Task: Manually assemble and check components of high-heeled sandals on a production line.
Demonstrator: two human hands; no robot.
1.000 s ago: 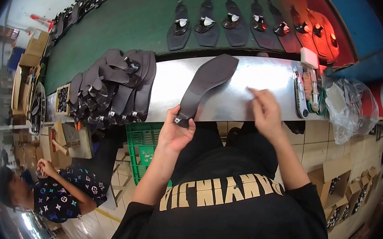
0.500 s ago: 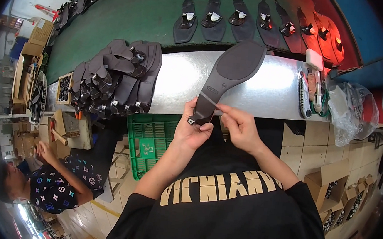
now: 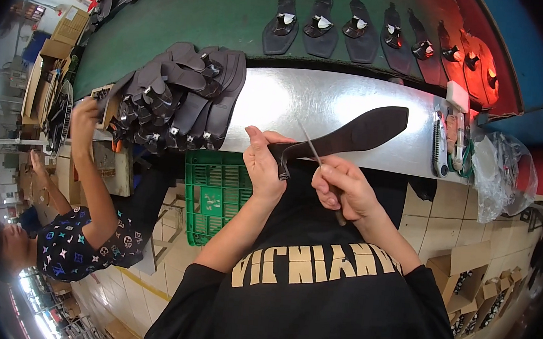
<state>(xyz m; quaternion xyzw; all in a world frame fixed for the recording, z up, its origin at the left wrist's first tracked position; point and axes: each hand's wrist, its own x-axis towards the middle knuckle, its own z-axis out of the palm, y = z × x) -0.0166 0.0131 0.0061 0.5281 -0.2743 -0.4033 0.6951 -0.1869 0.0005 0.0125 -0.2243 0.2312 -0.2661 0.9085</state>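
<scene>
Head view: the left hand [image 3: 264,167] is holding a dark, matte sole [image 3: 366,130] by its narrow end, the broad end slanting over the silvery surface [image 3: 271,102]; the right hand [image 3: 345,187] is pinching a thin rod [image 3: 309,142].

Just the one head view here, shot through the left of two wide fisheye cams worn side by side on the person's head. It looks down and forward: the black shirt [image 3: 309,328] fills the bottom, left hand [image 3: 265,169] and right hand [image 3: 345,189] sit pretty near the lens around mid-frame, then the metal bench [image 3: 271,98], with the green table [image 3: 221,10] farthest up top. Super wide, so it grabs a co-worker [image 3: 87,244] lower left and cardboard boxes [image 3: 470,264] lower right. Edges bend and the corners go black.
</scene>
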